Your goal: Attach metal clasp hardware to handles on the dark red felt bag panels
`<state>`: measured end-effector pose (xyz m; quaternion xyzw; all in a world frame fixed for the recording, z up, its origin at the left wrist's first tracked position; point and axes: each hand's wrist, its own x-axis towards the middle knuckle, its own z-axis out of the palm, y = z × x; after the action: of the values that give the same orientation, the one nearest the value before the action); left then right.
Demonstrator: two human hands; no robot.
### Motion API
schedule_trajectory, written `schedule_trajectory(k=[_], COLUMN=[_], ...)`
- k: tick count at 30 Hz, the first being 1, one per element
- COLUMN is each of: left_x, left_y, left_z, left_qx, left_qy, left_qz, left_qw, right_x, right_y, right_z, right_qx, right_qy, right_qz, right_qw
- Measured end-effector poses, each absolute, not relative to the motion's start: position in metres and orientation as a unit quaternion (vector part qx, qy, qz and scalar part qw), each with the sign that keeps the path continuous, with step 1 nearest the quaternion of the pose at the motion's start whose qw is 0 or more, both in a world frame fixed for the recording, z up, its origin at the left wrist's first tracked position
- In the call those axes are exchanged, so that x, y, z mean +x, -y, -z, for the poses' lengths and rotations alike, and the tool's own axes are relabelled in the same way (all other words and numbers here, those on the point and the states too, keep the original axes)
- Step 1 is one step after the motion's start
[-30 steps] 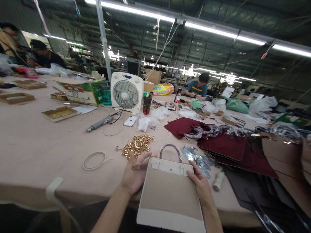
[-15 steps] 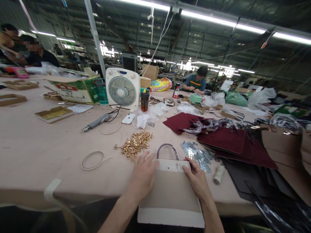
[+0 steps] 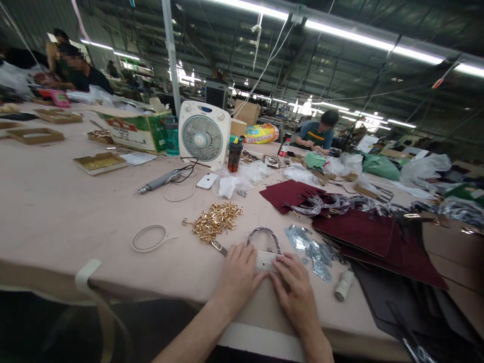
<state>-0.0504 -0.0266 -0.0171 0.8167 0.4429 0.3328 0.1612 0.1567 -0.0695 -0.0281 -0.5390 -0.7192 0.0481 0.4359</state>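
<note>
A flat bag panel lies before me, beige on its back, with a pale strip along the top and a plastic-wrapped handle beyond. My left hand rests flat over its upper left corner, fingers stretched forward. On the upper right, my right hand lies with fingers slightly bent and thumb apart, touching the strip. A dark strap with a shiny metal fitting sticks out past the left fingers. Beside the hands are a heap of gold-coloured hardware and flat silvery metal pieces.
Dark red bag panels are stacked at right, near a thread spool. A tape ring, grey corded tool, phone and box fan stand or lie leftward. A co-worker sits across the table.
My right hand has gone from the panel's right edge onto its top strip. The left hand lies flatter, and the strap with the metal fitting now shows. The view has shifted slightly left.
</note>
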Motion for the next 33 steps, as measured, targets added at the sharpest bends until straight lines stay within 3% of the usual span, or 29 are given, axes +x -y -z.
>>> schedule_trajectory(k=[8,16,24,33], left_x=[-0.044,-0.050,-0.048,-0.063], left_y=[0.025,0.022,0.016,0.014], left_z=[0.007,-0.008,-0.008,0.011], left_qx=[0.852,0.846,0.860,0.824], left_qy=[-0.421,-0.446,-0.416,-0.394], left_qz=[-0.303,-0.280,-0.281,-0.369], left_qw=[0.067,0.083,0.090,0.170], right_x=[0.151,0.156,0.158,0.147], right_y=[0.062,0.061,0.051,0.036], right_z=[0.026,0.026,0.016,0.010], right_qx=[-0.522,-0.595,-0.555,-0.553], right_qy=[0.733,0.665,0.695,0.711], right_qz=[-0.096,-0.073,-0.107,-0.146], right_qw=[0.426,0.446,0.444,0.410])
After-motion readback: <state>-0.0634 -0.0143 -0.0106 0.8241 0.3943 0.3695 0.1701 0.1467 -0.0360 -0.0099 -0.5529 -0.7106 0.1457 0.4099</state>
